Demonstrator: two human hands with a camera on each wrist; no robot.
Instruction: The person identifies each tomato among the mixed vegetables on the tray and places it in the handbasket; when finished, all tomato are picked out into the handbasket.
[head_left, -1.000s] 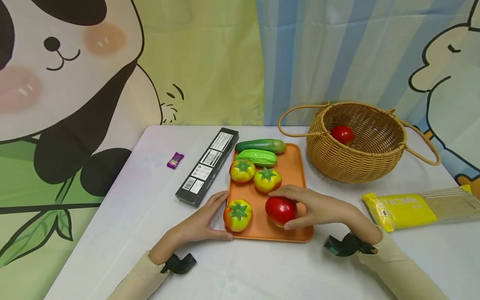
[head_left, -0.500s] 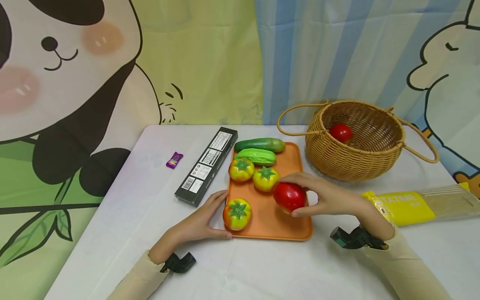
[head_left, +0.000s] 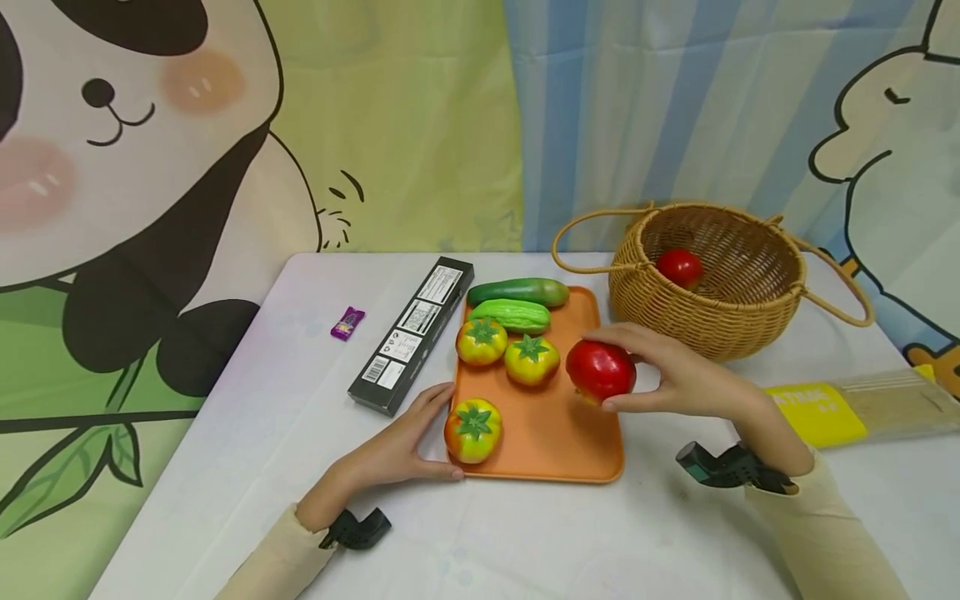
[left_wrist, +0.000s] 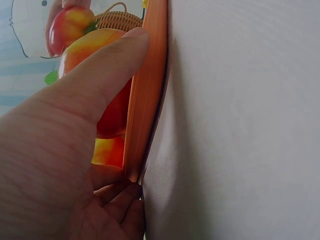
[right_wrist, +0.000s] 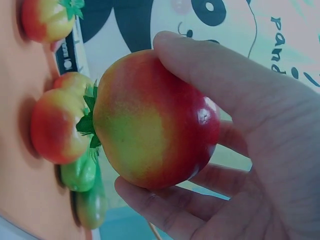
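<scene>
My right hand (head_left: pixel 678 375) holds a red toy tomato (head_left: pixel 600 371) above the right side of an orange tray (head_left: pixel 555 450). In the right wrist view, thumb and fingers curl round this tomato (right_wrist: pixel 155 125), whose green leaves face the tray. My left hand (head_left: pixel 397 446) grips the tray's near left corner, thumb along the front edge and fingers at the left edge. Beside it on the tray sits a yellow-red toy tomato (head_left: pixel 473 431). Two more tomatoes, one yellow-red (head_left: pixel 482 342) and one yellow (head_left: pixel 532 361), lie farther back, with a light green toy vegetable (head_left: pixel 510 316) and a dark green cucumber (head_left: pixel 519 292).
A wicker basket (head_left: pixel 697 321) with looped handles stands at the back right, a red round item (head_left: pixel 680 268) inside. A yellow noodle packet (head_left: pixel 862 408) lies at the right. Left of the tray are a long black box (head_left: pixel 412 333) and a purple wrapped sweet (head_left: pixel 348 323).
My right hand has lifted the red tomato off the tray and carried it right and toward the basket. My left hand has stayed at the tray's corner.
</scene>
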